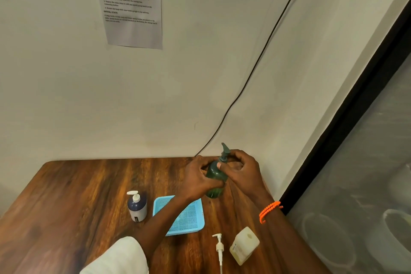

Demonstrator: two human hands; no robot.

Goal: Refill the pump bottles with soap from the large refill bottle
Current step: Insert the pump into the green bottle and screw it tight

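- A green pump bottle [216, 179] is held upright above the far side of a wooden counter [77, 196], near the wall.
- The left hand [199, 179] grips the bottle's body.
- The right hand [241, 170] has its fingers curled around the bottle's neck, just under the pump head.
- A dark bottle with a white pump [137, 206] stands beside a blue basket [190, 218].
- Nearer the viewer, a loose white pump [219, 249] lies next to an uncapped pale square bottle [244, 245].

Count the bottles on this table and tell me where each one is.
3: a green bottle held in both hands near the wall, a dark bottle left of the blue tray, and a pale bottle without its pump at front right.
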